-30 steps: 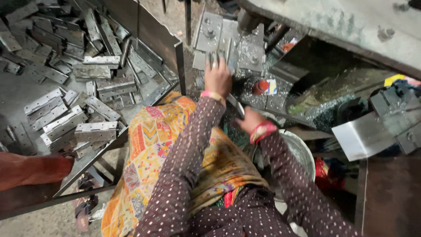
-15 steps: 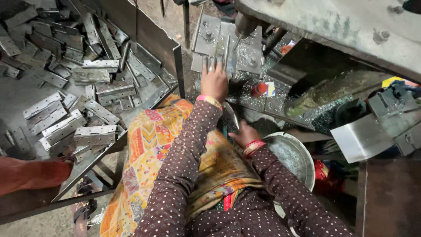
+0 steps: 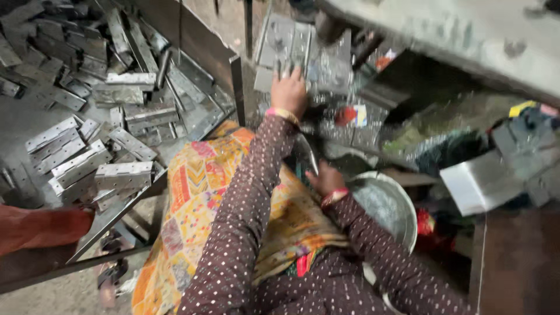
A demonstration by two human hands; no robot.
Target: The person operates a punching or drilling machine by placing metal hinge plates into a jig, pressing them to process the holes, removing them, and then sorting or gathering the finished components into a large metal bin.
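— Where do we have our left hand (image 3: 289, 90)?
— Fingers spread flat on the metal plates (image 3: 294, 49) under the press, grip released.
— And our right hand (image 3: 324, 178)?
— Low beside the steel bowl (image 3: 388, 204); we cannot tell its grip.

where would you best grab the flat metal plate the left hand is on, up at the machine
Likely by its near edge, coming from below toward the machine. The metal plate lies flat with its near edge facing the person, and the left hand already rests its fingertips there. The far side sits under the machine's overhang.
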